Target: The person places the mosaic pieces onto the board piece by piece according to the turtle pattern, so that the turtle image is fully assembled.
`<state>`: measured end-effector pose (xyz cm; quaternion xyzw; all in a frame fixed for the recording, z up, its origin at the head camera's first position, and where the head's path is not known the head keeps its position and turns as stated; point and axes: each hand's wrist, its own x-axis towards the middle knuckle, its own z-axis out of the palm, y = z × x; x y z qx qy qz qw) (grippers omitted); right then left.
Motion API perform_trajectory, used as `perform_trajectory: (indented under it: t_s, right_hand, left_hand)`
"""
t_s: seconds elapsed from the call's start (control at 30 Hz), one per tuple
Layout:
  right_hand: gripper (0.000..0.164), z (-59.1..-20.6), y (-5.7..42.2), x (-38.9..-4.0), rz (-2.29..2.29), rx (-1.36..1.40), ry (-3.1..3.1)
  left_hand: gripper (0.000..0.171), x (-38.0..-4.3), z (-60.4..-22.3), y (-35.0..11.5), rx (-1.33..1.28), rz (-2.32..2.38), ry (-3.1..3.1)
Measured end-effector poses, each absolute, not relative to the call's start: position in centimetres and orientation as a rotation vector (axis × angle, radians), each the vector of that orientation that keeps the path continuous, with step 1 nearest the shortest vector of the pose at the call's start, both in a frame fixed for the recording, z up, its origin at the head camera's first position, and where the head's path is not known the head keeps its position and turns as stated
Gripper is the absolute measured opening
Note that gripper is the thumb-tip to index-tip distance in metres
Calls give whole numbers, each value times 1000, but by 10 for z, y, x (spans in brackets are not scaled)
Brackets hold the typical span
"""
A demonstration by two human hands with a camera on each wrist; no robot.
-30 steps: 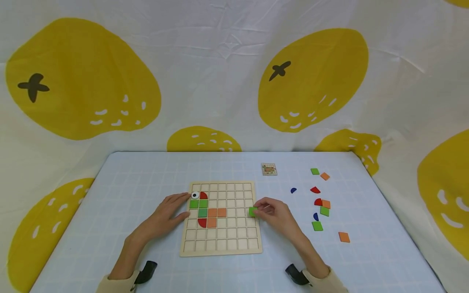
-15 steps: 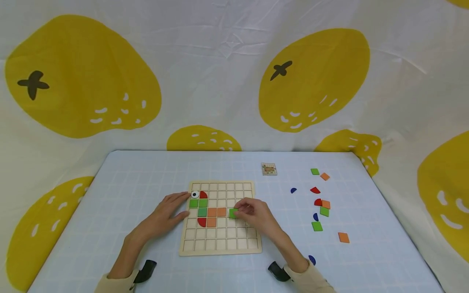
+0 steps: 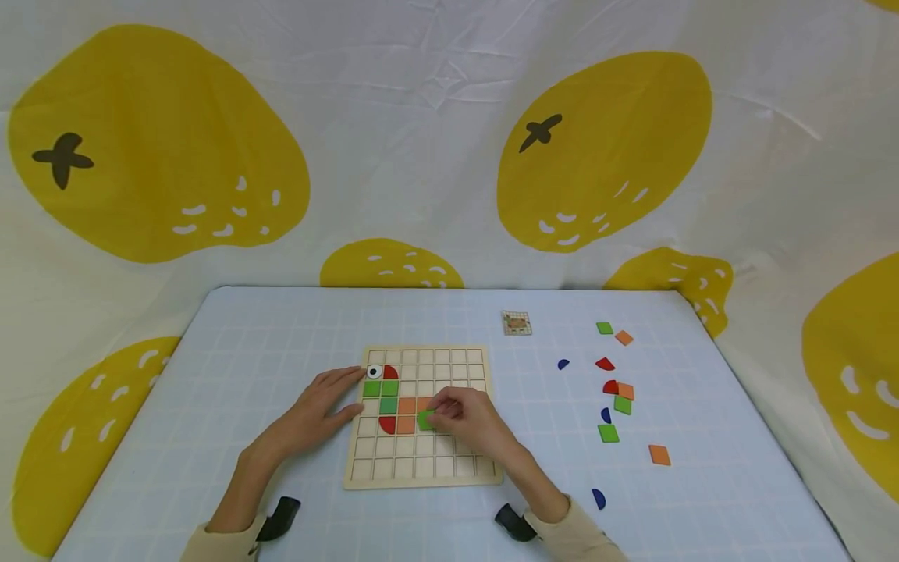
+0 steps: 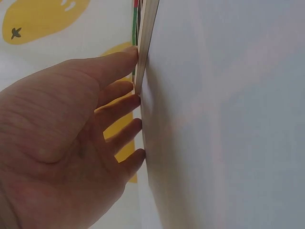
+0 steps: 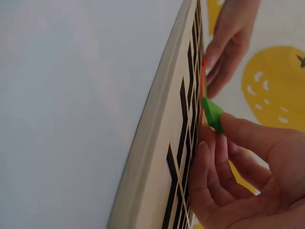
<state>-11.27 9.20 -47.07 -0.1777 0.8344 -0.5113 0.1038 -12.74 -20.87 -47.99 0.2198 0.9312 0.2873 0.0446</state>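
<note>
My right hand (image 3: 472,423) pinches a green square tile (image 3: 424,421) between thumb and fingers, over the wooden grid board (image 3: 455,357). In the right wrist view the green tile (image 5: 213,114) is tilted, one corner toward the board's face. My left hand (image 3: 314,412) rests against the board's left edge, fingers extended, as the left wrist view also shows. On the board are an eye tile (image 3: 374,372), red quarter-round tiles (image 3: 388,425), green tiles (image 3: 371,389) and orange tiles (image 3: 406,425). One orange tile is partly covered by my right fingers.
Right of the board lie loose pieces: green squares (image 3: 608,433), orange squares (image 3: 659,455), red pieces (image 3: 605,364) and blue half-rounds (image 3: 598,499). A small picture card (image 3: 517,322) lies behind the board's right side. A patterned curtain (image 3: 407,156) hangs beyond the table.
My right hand has carried the green tile leftward from the board's right edge to beside the orange tiles. A blue half-round has come into view at the lower right. My left hand stays put.
</note>
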Motion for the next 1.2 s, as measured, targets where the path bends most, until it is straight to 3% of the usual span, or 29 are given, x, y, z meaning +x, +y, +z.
perform_trajectory:
  t_s: [0.8,1.2]
  right_hand:
    - [5,-466,88,-108,-1350,-577,2595]
    - [6,-459,118,-104,-1283,-605,2619]
  left_hand:
    - [61,-130,-478,-207,668,881,2834]
    - [61,-128,-479,-209,682,890,2827]
